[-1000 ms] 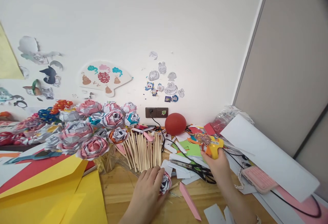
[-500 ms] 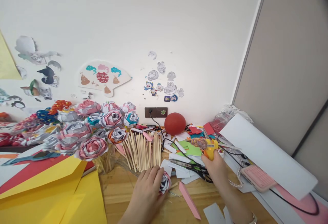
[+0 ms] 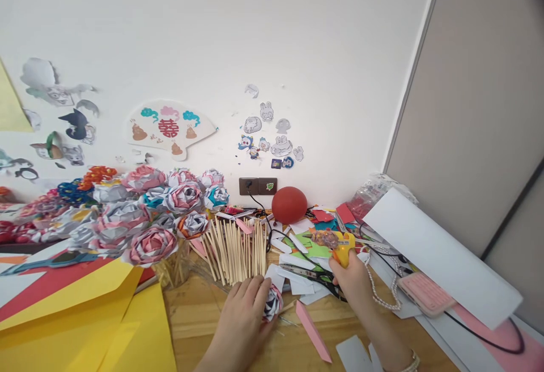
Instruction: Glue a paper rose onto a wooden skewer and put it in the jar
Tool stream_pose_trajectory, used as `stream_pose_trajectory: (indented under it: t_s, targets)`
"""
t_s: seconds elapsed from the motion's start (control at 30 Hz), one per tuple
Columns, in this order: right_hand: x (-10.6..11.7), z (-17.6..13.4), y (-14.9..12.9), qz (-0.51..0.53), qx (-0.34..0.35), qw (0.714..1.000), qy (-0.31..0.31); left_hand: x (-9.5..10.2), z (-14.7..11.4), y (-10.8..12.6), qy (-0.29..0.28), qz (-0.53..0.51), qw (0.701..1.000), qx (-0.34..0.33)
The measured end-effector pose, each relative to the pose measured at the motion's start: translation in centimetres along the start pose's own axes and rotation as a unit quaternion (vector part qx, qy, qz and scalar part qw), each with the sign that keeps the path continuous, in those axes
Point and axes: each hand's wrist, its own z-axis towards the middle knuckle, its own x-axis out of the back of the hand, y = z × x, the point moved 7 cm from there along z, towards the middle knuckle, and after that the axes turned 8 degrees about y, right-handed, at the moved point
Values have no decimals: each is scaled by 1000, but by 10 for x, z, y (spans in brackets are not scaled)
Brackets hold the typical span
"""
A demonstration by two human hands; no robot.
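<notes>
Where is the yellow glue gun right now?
In the head view, the yellow glue gun is right of centre, in the right hand, just above the black-handled scissors.

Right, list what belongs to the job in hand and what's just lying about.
In the job:
- yellow glue gun, gripped by the right hand
- paper flower, held at the left hand
- wooden sticks, probably

Just lying about, it seems:
- red balloon-like object
- string of beads
- yellow paper
</notes>
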Motion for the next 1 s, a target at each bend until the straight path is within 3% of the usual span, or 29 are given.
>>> stream_pose_trajectory:
  t_s: [0.2,0.4,0.57,0.77,1.0]
  targets:
    - [2,-1,1,20,-44,999,-16,5,3,2,15,-3,1000,-2]
    - [-1,0,3,-23,-45,998,-23,3,1,2,2,-5,1000,1]
    - [2,1,1,-53,-21,998,12,4,2,2,6,-3,1000,-1]
    - [-15,-2,4,-26,-7,997,-68,0,1,1,-12,-8,1000,4]
    - [-21,-1,8,-26,2,997,-74,3,2,1,-6,-13,1000,7]
